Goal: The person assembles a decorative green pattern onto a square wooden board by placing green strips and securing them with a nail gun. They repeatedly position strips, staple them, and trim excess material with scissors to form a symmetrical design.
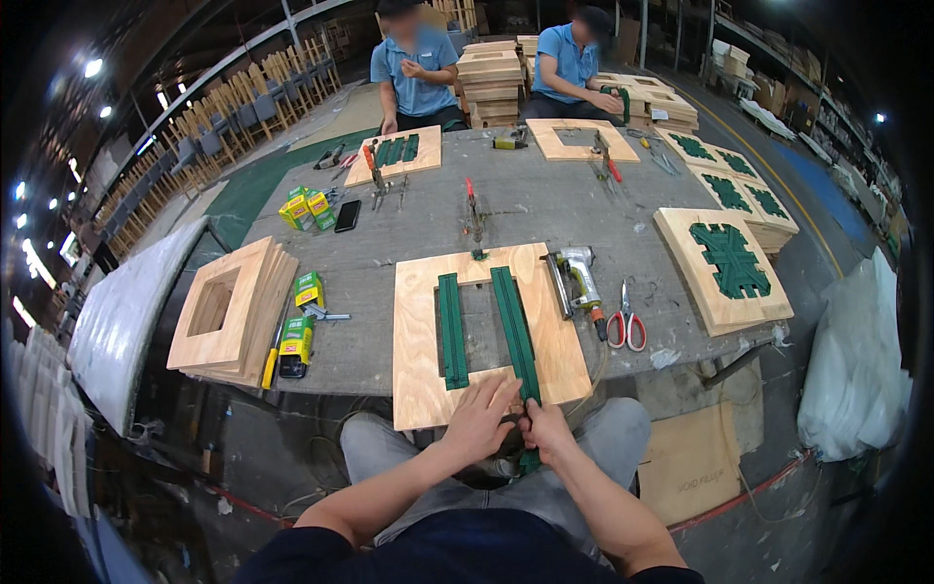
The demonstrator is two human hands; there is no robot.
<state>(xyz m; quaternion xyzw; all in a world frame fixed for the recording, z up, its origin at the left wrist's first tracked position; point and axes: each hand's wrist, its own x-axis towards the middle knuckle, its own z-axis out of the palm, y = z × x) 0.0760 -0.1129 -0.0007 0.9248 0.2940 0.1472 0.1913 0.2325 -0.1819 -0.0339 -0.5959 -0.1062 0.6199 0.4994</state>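
In front of me a square plywood frame (pixel 413 331) with a rectangular opening lies over the table's near edge. Two green webbing straps run lengthwise across its opening: a left strap (pixel 451 331) and a right strap (pixel 512 321). The right strap continues past the frame's near side, and its tail hangs toward my lap. My right hand (pixel 547 430) is closed on that tail. Beside it my left hand (pixel 479 420) lies with fingers stretched out over the frame's near side, its fingertips by the right strap. A red-handled clamp (pixel 474 219) stands at the frame's far edge.
A nail gun (pixel 582 282) and red-handled scissors (pixel 628 321) lie right of the frame. Stacked bare frames (pixel 219 311), small yellow-green boxes (pixel 297 336) and a phone (pixel 347 216) are left. Webbed frames (pixel 725 268) are stacked right. Two people in blue shirts (pixel 413 70) sit opposite.
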